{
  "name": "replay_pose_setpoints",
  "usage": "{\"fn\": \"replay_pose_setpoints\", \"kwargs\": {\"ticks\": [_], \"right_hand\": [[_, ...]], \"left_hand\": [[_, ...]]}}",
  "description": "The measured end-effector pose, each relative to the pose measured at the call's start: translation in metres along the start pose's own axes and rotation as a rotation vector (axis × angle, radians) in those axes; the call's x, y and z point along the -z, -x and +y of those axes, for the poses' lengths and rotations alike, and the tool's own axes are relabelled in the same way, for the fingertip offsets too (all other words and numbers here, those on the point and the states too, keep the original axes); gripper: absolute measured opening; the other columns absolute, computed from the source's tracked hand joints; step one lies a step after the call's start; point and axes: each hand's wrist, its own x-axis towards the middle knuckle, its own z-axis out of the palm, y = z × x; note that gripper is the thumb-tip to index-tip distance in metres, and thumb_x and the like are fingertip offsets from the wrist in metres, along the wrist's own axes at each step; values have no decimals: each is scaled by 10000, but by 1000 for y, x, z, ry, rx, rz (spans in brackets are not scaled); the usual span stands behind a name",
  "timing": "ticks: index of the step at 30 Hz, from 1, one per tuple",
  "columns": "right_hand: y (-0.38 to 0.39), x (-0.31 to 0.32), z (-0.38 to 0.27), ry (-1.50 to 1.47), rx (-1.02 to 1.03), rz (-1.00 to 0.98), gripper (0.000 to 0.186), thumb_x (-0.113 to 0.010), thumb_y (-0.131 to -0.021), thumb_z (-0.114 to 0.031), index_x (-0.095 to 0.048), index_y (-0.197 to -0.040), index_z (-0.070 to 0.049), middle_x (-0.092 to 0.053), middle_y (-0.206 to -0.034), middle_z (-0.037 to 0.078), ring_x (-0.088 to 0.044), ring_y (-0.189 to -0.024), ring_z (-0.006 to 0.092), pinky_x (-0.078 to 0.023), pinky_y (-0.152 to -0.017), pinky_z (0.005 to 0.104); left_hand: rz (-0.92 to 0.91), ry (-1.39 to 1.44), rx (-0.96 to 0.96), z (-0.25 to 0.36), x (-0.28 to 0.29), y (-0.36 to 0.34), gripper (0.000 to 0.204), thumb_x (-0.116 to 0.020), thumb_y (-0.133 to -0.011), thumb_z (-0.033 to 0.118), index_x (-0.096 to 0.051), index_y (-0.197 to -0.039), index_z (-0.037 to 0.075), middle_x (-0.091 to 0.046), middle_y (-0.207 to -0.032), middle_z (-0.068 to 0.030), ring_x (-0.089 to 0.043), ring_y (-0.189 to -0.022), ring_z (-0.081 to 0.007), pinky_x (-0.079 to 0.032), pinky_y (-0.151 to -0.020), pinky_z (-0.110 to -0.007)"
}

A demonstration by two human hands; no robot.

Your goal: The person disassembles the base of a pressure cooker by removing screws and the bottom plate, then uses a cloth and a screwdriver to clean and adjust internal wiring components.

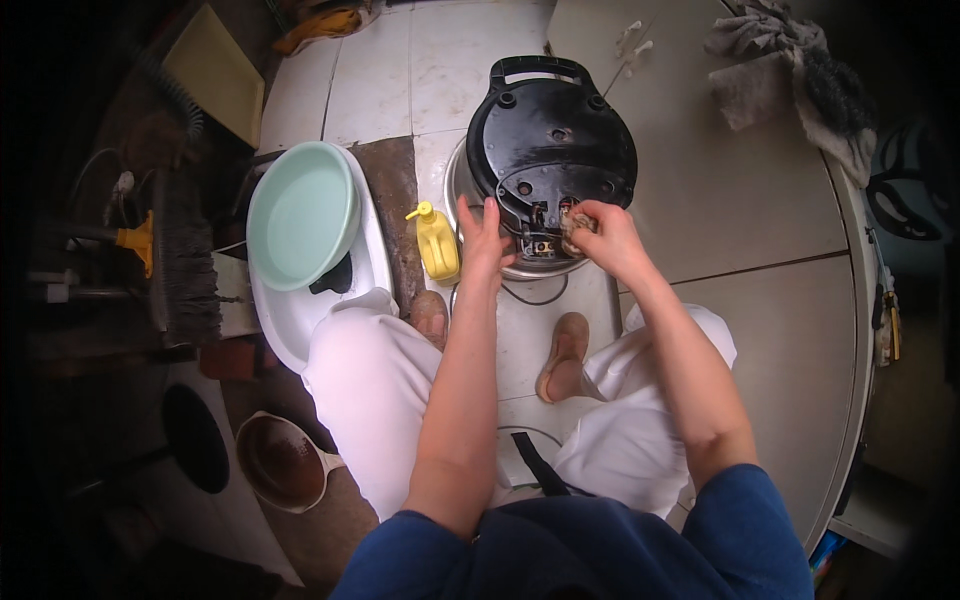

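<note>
A round black electric appliance with a loop handle lies bottom side up over a metal basin, its rubber feet and connector recesses showing. My right hand pinches a small crumpled brownish-grey scrubbing pad against the near edge of the appliance, beside the recesses. At the near left edge my left hand has its fingers spread, holding nothing; whether it touches the rim I cannot tell. A yellow pump bottle stands just left of that hand.
Left of me, a pale green basin sits in a white tub. A brown-lined pan lies lower left, near a brush. Cabinet doors run along the right, with grey rags hanging over them. A dark cord loops below the metal basin.
</note>
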Motion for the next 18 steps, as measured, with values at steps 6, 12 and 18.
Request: {"fn": "replay_pose_setpoints", "kwargs": {"ticks": [6, 12, 18], "right_hand": [[31, 0, -16, -179, -149, -433, 324, -573, -723, -42, -641, -1034, 22, -640, -718, 102, -606, -566, 118, -507, -500, 283], [37, -27, 3, -113, 106, -184, 332, -571, -721, -9, -642, -1044, 25, -642, -739, 134, -648, -609, 218, -522, -568, 332], [33, -41, 3, 9, 262, -46, 280, -603, -714, -32, -691, -976, 8, -620, -889, 203, -612, -841, 384, -493, -801, 448]], "left_hand": [[-20, -56, 29, -9, 14, -6, 274, -598, -939, 364, -575, -970, 92, -574, -828, 4, -591, -700, -96, -534, -549, -235], [10, 85, 23, -6, 10, 1, 117, -659, -903, 167, -598, -867, 74, -612, -769, -17, -605, -646, -103, -559, -568, -231], [-16, 86, 13, -5, 13, 2, 89, -648, -904, 119, -610, -846, 63, -634, -759, -28, -620, -653, -111, -558, -568, -236]]}}
